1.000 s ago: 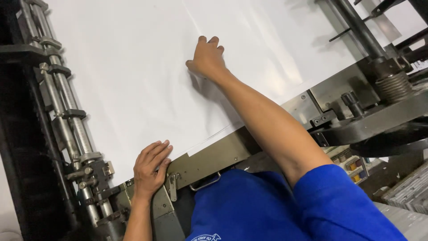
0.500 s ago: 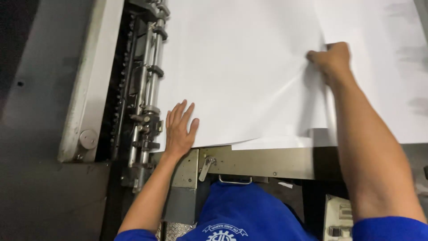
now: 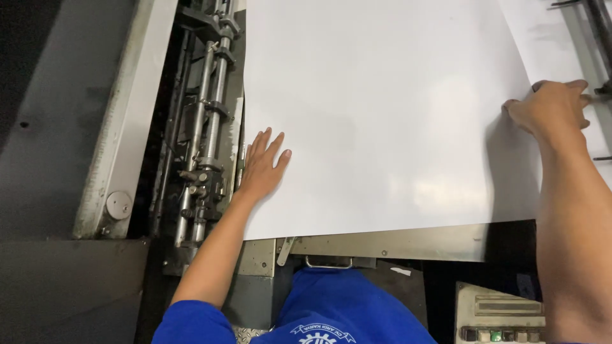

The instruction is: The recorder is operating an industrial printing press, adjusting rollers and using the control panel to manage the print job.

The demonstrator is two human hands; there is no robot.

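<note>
A large white sheet [image 3: 382,108] lies flat on the machine bed and fills most of the view. My left hand [image 3: 262,167] rests flat on the sheet's near left corner, fingers spread, right beside the roller shafts. My right hand [image 3: 551,109] is at the sheet's right edge with its fingers curled over that edge, pinching it. A second white sheet [image 3: 548,44] shows underneath, past the right edge.
A rack of metal shafts and rollers [image 3: 204,127] runs along the left of the sheet. A metal front plate with a handle [image 3: 395,243] borders the near edge. A control box with buttons [image 3: 500,318] sits at the bottom right. Dark rods [image 3: 599,25] cross the top right.
The view has swung left and straightened. My right hand has slid from the middle of the sheet to its right edge and closed on it. My left hand moved up onto the corner.
</note>
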